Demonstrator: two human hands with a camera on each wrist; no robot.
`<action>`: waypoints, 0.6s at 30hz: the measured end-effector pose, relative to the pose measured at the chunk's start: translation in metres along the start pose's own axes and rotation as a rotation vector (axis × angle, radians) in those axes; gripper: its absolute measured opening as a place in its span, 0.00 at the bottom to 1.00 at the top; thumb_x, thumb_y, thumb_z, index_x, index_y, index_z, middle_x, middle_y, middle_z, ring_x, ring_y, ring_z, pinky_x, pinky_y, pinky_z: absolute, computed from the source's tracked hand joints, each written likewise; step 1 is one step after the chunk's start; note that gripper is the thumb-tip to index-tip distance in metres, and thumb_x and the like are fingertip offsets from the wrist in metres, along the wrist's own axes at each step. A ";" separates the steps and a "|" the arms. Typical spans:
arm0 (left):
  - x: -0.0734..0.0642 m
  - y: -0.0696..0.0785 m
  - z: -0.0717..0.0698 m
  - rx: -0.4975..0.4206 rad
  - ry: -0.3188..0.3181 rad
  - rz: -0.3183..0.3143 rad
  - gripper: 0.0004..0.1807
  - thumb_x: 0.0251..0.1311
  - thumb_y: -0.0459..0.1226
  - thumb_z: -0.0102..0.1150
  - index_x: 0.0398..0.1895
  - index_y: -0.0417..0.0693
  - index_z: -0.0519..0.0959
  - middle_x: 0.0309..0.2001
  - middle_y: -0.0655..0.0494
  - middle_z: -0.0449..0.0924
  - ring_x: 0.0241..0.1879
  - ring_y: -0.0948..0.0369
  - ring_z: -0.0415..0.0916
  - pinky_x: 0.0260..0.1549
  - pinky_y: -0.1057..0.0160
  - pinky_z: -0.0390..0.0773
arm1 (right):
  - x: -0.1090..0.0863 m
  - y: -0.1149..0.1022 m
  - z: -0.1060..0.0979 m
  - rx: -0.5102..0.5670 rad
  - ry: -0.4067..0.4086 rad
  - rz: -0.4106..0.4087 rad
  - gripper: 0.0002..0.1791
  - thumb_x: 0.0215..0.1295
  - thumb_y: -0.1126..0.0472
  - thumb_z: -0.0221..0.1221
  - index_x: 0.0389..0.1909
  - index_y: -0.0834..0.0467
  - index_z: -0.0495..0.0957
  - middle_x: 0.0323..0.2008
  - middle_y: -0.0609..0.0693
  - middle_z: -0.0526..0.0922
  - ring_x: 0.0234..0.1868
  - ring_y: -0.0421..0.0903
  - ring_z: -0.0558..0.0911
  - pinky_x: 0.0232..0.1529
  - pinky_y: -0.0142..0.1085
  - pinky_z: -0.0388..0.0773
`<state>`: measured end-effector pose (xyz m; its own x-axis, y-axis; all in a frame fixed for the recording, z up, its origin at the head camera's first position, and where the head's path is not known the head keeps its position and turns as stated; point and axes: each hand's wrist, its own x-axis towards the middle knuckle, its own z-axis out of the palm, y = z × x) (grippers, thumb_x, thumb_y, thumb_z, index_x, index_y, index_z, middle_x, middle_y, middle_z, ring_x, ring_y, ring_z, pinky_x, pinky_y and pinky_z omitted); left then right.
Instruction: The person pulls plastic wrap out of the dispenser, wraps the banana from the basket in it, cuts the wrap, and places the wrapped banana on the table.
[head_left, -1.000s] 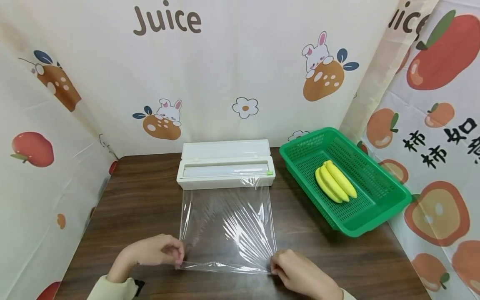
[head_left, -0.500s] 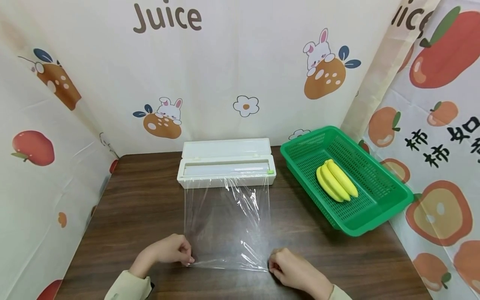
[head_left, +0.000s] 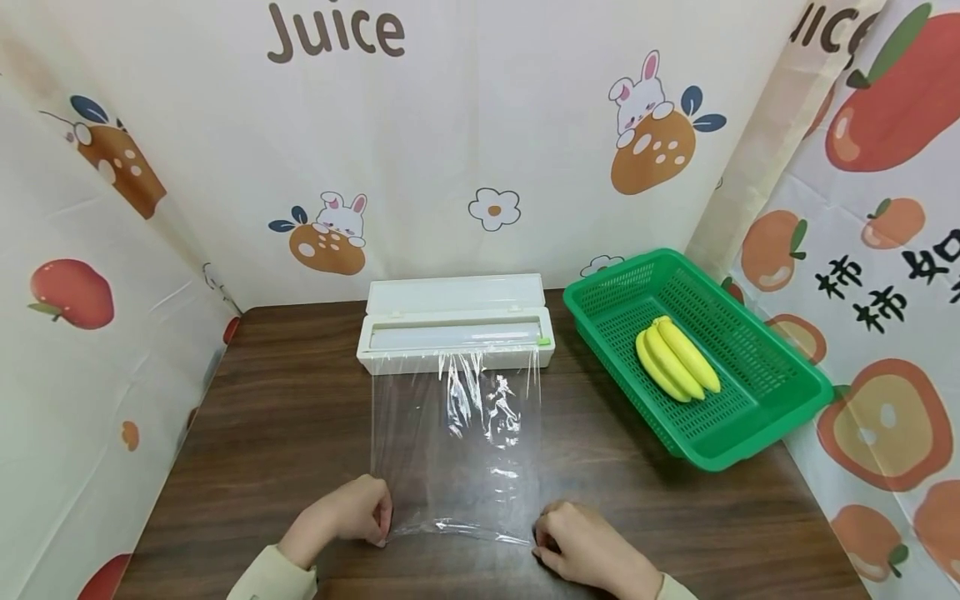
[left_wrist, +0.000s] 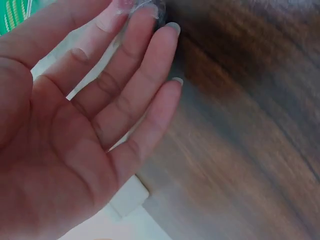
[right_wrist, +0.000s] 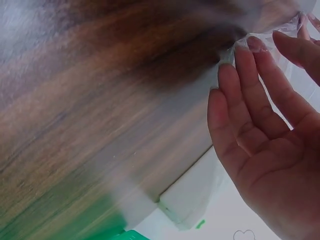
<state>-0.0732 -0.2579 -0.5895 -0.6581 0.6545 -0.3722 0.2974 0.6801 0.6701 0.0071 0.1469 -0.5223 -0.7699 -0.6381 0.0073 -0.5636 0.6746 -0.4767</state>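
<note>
A sheet of clear plastic wrap (head_left: 457, 467) stretches from the open white dispenser box (head_left: 455, 361) toward the person, close over the brown table. At its near left corner, the left hand (head_left: 350, 514) pinches the film between thumb and fingertips. The right hand (head_left: 583, 546) holds the near right corner the same way. In the left wrist view, crumpled film (left_wrist: 149, 6) shows at the fingertips, with the remaining fingers loosely extended. Film (right_wrist: 262, 41) also gathers at the right fingertips in the right wrist view. The wrap's roll (head_left: 455, 336) lies in the box.
A green plastic basket (head_left: 795, 406) stands to the right, with a bunch of bananas (head_left: 677, 360) inside. On the dispenser's front right edge sits a small green slider (head_left: 543, 342). Printed curtains (head_left: 480, 125) border the brown wooden table (head_left: 277, 417) at the back and sides.
The left hand has shifted right and slightly down, the right hand slightly left, so they are closer together. The film's near edge now sags more, and its bright diagonal creases are gone.
</note>
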 end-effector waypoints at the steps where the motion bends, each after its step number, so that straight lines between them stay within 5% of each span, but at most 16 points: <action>1: 0.000 0.001 0.002 0.019 0.006 -0.011 0.19 0.41 0.33 0.80 0.13 0.66 0.80 0.14 0.78 0.73 0.16 0.74 0.67 0.14 0.70 0.70 | 0.000 0.000 0.000 -0.003 0.002 0.004 0.17 0.61 0.60 0.74 0.18 0.46 0.78 0.20 0.33 0.71 0.23 0.28 0.65 0.23 0.23 0.65; 8: -0.001 0.012 0.015 0.153 0.081 -0.052 0.24 0.32 0.32 0.83 0.11 0.66 0.74 0.14 0.76 0.70 0.16 0.71 0.67 0.16 0.67 0.71 | -0.001 -0.003 0.004 -0.055 0.046 0.000 0.21 0.62 0.61 0.72 0.14 0.47 0.74 0.14 0.33 0.68 0.18 0.29 0.63 0.20 0.26 0.63; 18: -0.007 0.019 0.015 0.204 0.102 -0.110 0.26 0.27 0.33 0.88 0.10 0.66 0.74 0.15 0.75 0.70 0.16 0.70 0.67 0.17 0.65 0.70 | -0.004 -0.004 0.006 -0.087 0.059 -0.007 0.15 0.58 0.64 0.72 0.19 0.48 0.76 0.17 0.35 0.73 0.20 0.30 0.69 0.21 0.28 0.67</action>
<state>-0.0527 -0.2443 -0.5844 -0.7574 0.5433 -0.3621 0.3469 0.8047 0.4818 0.0147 0.1444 -0.5257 -0.7808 -0.6216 0.0637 -0.5909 0.7015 -0.3984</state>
